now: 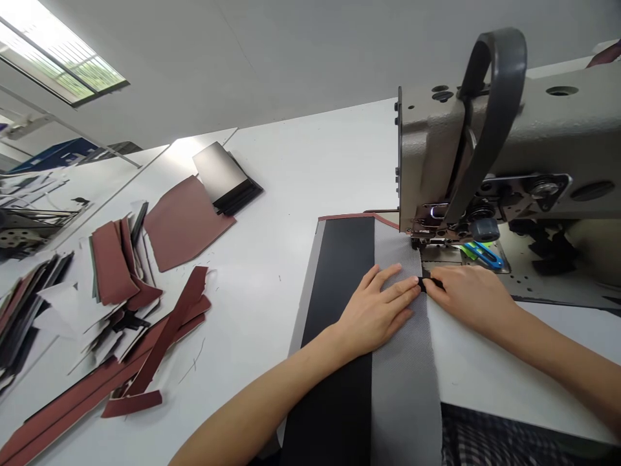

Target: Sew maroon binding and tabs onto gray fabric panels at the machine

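Note:
A long panel with a black strip (345, 291) and a grey mesh-like strip (400, 388) lies under the sewing machine (436, 149), its far edge trimmed in dark red. My left hand (381, 301) rests on the grey strip with its fingers stretched out, the fingertips near the right edge. Just right of that edge, my right hand (468, 294) pinches a small black strip (424, 283) between thumb and fingers, close in front of the presser foot. The far end of the black strip is hidden under my right hand.
Blue snips (485, 255) lie on the machine bed behind my right hand. Dark red pieces (114, 262) and long offcuts (165, 336) are spread on the white table at left. A stack of black and grey sheets (223, 175) sits farther back.

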Demonstrator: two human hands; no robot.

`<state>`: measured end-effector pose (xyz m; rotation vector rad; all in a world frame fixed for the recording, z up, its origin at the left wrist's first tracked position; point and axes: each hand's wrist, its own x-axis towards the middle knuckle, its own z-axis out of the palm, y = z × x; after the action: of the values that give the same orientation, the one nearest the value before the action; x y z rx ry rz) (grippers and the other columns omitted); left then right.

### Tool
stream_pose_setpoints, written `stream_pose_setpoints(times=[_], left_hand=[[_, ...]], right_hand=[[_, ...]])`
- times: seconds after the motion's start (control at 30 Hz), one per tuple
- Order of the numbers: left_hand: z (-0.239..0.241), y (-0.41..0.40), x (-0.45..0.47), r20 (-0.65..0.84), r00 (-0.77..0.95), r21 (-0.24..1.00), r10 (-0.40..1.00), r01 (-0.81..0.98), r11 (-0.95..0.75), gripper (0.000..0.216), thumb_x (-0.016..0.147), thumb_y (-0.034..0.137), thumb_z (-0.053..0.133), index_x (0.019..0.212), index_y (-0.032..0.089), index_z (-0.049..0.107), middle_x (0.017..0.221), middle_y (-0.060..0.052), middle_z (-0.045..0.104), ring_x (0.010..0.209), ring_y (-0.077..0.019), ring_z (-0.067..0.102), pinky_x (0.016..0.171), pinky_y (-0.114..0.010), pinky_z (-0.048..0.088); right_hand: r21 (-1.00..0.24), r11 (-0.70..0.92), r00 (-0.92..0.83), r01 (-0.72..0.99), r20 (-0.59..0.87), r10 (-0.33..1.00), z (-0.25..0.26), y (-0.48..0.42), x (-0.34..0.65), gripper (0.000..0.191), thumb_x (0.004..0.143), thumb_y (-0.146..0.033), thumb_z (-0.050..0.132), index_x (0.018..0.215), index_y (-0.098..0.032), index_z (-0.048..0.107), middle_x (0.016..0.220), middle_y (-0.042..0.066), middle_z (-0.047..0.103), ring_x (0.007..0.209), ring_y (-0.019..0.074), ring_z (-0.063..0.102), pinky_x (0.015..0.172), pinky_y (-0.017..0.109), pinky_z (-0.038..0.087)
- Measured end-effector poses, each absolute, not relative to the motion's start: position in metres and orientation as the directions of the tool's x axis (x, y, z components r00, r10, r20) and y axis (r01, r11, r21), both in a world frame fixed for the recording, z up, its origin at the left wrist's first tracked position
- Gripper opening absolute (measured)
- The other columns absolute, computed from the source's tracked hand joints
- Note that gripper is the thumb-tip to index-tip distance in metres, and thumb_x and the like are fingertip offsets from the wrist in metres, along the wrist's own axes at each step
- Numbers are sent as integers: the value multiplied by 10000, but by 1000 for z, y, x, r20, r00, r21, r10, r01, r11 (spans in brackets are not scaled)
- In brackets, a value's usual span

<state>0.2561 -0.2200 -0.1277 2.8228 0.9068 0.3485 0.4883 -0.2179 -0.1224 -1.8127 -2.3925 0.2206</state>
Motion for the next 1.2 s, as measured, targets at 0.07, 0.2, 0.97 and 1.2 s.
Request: stream_pose_setpoints(times=[0.07, 0.2, 0.97, 1.2], left_hand=[[-126, -220, 256, 154, 797, 223, 585, 549, -806, 412, 1086, 339, 427, 1435, 186, 583, 1514, -81, 580, 1535, -293, 363, 1274, -589, 283], [-127, -219, 257, 147, 800, 261, 581, 535, -803, 408, 1088, 343, 419, 1427, 183, 581, 1515, -75, 580, 1508, -246, 417, 1297, -535, 255], [-127, -158, 259, 68, 816, 269, 574, 539, -798, 450, 1102, 377, 362, 1494, 222, 517, 1562, -52, 531, 1540, -213, 361, 1300, -511, 227], [-130, -159, 259, 89, 816, 241, 571, 539, -807, 432, 1094, 374, 385, 1462, 221, 551, 1526, -56, 570, 1528, -212, 379, 1299, -504, 233]], right_hand=[[-185, 318, -301, 930, 117, 946, -122, -222, 492, 286, 989, -353, 495, 806, -202, 655, 833, 70, 699, 780, 227, 652, 643, 335, 438], [-179, 647, -520, 741, 456, 722, -126, -232, 507, 216, 999, -206, 535, 1135, -202, 703, 1186, 73, 723, 1175, 267, 605, 989, 423, 501], [-229, 386, -206, 894, 555, 806, -143, -200, 542, 150, 967, -346, 625, 868, -252, 686, 805, 65, 700, 866, 267, 654, 833, 411, 494], [-278, 293, -87, 915, 574, 815, -131, -193, 553, 311, 1031, -357, 481, 740, -256, 520, 695, 42, 606, 707, 210, 600, 652, 343, 469]])
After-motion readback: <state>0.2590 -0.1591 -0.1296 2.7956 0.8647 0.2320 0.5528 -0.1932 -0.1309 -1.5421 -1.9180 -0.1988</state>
